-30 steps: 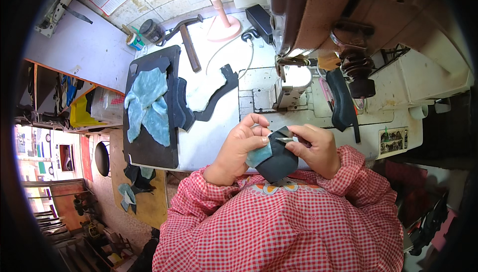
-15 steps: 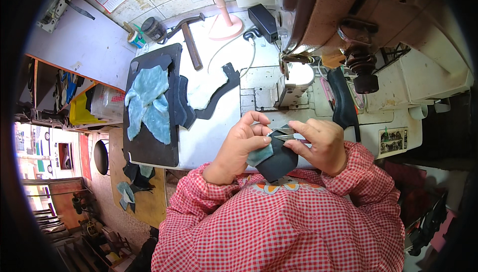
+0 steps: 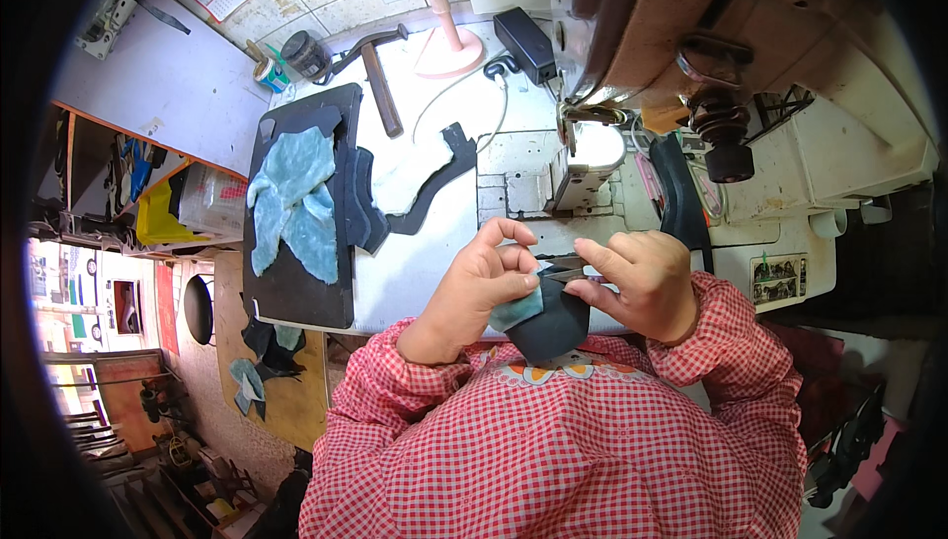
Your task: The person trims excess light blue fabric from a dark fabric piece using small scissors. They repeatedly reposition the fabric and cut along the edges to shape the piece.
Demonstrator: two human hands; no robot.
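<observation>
In the head view, the left hand (image 3: 484,287) makes a clenched grip, thumb and fingers pinched on a dark cut piece (image 3: 551,327) with a pale blue lining, held just above the person's chest at the near edge of the bench (image 3: 425,272). The right hand (image 3: 642,282) closes its grip around small scissors (image 3: 565,268), whose blades touch the top edge of the piece between the two hands. Just beyond the grip stands the sewing machine (image 3: 632,55). Well to the left of the grip lies a black board (image 3: 296,292) carrying blue fabric pieces (image 3: 291,198); a hammer (image 3: 380,85) lies farther off.
</observation>
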